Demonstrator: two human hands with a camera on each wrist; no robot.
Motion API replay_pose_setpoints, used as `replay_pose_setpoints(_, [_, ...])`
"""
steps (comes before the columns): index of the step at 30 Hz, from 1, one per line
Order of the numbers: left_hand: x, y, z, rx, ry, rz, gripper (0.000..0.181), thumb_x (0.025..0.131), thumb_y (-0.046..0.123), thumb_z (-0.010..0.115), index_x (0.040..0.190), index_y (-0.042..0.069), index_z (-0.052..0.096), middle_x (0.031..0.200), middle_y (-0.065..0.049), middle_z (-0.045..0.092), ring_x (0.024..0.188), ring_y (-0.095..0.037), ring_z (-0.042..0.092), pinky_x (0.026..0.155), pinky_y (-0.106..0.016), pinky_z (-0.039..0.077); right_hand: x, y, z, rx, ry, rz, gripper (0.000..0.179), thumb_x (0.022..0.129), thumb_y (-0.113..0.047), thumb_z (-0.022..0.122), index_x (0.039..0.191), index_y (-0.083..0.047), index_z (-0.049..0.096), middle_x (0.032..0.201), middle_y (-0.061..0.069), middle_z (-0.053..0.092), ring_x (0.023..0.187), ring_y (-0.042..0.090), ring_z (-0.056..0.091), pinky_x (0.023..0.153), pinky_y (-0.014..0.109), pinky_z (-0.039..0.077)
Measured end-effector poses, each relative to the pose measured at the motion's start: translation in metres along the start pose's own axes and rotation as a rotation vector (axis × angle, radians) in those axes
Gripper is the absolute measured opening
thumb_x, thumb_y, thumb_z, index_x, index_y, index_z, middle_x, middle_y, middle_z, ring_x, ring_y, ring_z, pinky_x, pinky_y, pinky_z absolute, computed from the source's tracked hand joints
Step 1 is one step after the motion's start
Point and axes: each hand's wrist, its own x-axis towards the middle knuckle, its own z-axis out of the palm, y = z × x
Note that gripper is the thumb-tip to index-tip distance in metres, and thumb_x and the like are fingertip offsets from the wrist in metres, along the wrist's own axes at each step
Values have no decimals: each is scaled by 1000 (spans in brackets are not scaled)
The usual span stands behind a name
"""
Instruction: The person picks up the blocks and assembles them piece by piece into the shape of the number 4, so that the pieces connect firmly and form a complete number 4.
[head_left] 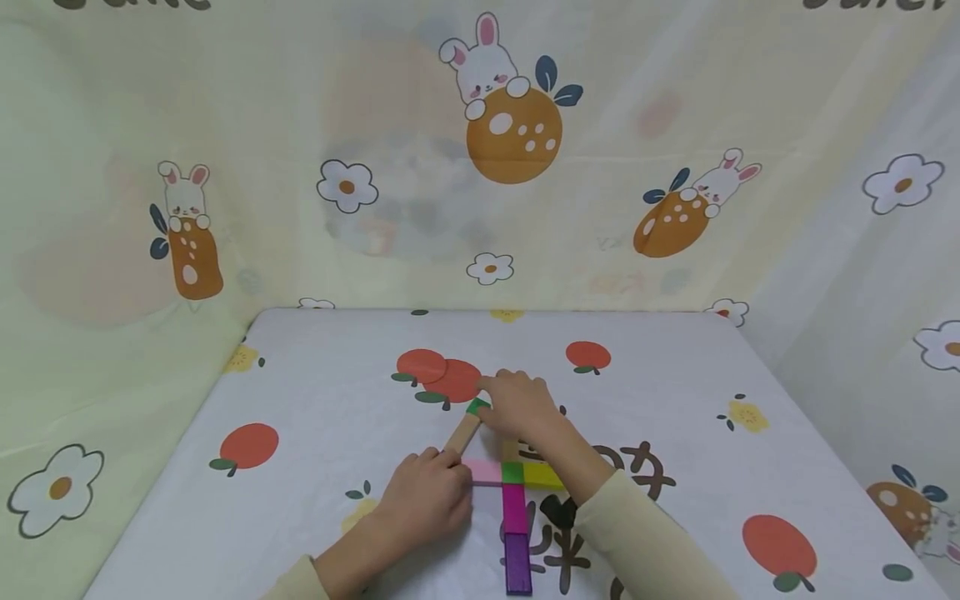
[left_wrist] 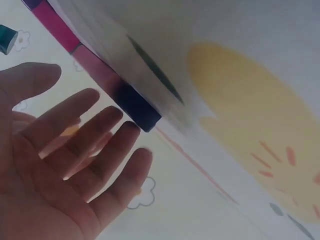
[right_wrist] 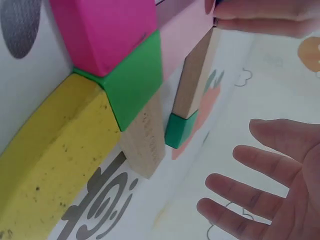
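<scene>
My right hand [head_left: 520, 406] is beside a small green cube [right_wrist: 181, 131], its fingers extended and apart from the cube in the right wrist view. That cube sits at the far end of a plain wooden block [head_left: 462, 432] lying diagonally. My left hand [head_left: 429, 493] has loosely extended fingers, their tips close to a dark blue block [left_wrist: 137, 107]. From this block a light pink block [head_left: 483, 472] leads to another green cube [head_left: 512, 473]. Around that cube lie a yellow block [head_left: 543, 476], a magenta block [head_left: 514, 508] and a second wooden block [right_wrist: 145, 140].
A purple block [head_left: 517, 564] extends the magenta one toward the near edge. The white tablecloth [head_left: 660, 533] carries printed fruit and dark lettering. Behind the table hangs a pale curtain [head_left: 405, 108] with rabbits and flowers.
</scene>
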Motion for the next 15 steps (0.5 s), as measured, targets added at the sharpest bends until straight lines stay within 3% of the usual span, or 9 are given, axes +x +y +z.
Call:
replay_pose_setpoints(5, [0, 0, -7, -36, 88, -27, 19, 93, 30, 70, 102, 18, 80, 110, -1, 72, 109, -24, 64, 88, -44, 55, -12, -1, -7, -17, 21, -17, 47, 94, -34, 74, 138, -18, 67, 127, 12, 70, 111, 35, 66, 91, 56, 55])
replay_pose_setpoints(10, [-1, -4, -13, -36, 195, -56, 29, 92, 32, 73, 115, 16, 77, 119, -5, 72, 119, -28, 63, 96, -49, 54, -28, 3, -12, -21, 58, -22, 45, 95, -30, 72, 137, -15, 67, 128, 14, 70, 114, 36, 66, 91, 55, 57])
replay_pose_setpoints(15, [-3, -12, -18, -54, 220, -71, 44, 90, 34, 75, 129, 12, 71, 136, -10, 67, 131, -33, 58, 105, -54, 51, -41, 17, -13, -8, 101, -19, 48, 96, -28, 70, 140, -10, 64, 134, 16, 67, 123, 39, 62, 97, 57, 55])
